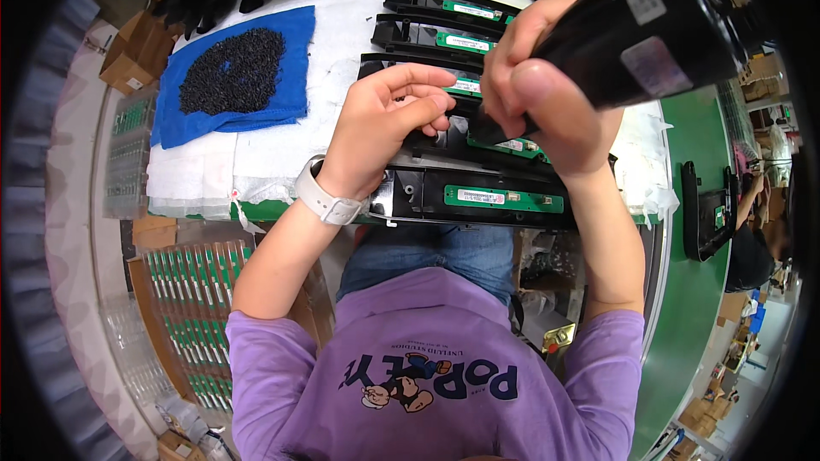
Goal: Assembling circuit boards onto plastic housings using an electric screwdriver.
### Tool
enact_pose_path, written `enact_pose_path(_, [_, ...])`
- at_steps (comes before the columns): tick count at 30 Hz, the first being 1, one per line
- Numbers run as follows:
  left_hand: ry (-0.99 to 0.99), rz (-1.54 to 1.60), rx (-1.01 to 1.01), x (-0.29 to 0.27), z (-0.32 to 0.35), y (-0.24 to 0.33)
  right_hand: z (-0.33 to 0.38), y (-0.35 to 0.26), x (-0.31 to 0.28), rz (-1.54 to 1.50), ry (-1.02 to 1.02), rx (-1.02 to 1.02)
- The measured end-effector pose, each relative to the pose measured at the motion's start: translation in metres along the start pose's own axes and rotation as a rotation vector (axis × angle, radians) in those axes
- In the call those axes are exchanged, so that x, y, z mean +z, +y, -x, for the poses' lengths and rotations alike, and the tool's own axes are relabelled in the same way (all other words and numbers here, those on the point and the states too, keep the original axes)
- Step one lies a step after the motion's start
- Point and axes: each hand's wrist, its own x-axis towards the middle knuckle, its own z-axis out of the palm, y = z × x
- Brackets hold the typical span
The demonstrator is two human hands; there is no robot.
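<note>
Row of five black housings [431, 196] lies on white-covered table [342, 26], approx. in front of the person's body, and each one shows a green board [541, 202] inside, so placing of boards looks done for these pcs. Fastening is prob. the step in hand: R hand [559, 90] is wrapped firmly around a black power driver [636, 47], its tip pointing down at 2nd housing from the body; if it touches, I cannot tell. L hand [380, 119] is beside it, thumb and index bent toward each other; whether they pinch some small part, cannot tell. Many small black parts [201, 81], prob. screws, remain on blue cloth [295, 98] at left, and more boards stand in rack [192, 316] lower left, so much work seems left. How many screws are already in, too small to see.
</note>
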Motion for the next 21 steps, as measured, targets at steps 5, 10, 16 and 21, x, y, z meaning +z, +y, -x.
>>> enact_pose_path(5, [-0.035,0.011,-0.027,-0.003,0.0,-0.001,0.0,0.005,-0.006,-0.08,-0.022,0.001])
enact_pose_path(10, [-0.034,-0.095,0.075,0.002,0.003,0.005,-0.001,-0.009,-0.038,-0.427,-0.06,-0.114])
enact_pose_path(16, [-0.1,-0.131,0.137,0.008,0.008,0.01,0.004,-0.023,-0.055,-0.606,-0.027,-0.241])
enact_pose_path(21, [-0.113,-0.114,0.083,0.009,0.009,0.014,0.008,-0.021,-0.055,-0.661,0.001,-0.224])
